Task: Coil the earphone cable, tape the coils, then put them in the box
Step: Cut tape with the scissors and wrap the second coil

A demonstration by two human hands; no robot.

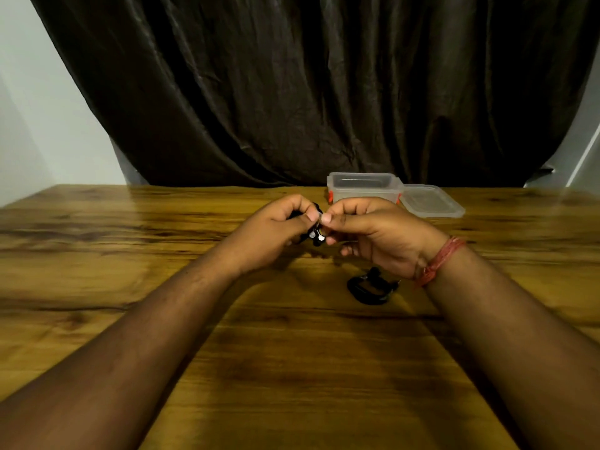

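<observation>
Centre of frame: the earphone cable (315,233) is pinched between the left hand (276,233) and the right hand (370,233), both grips clamped on it, thumbs meeting; judged held raised so the coils stay bunched for taping. Lower right of centre, a second black coil (370,287) lies on the tabletop (130,254). Upper right of centre, the box (363,186) stands open, its lid (431,201) beside it. A dark curtain (292,92) hangs behind.
</observation>
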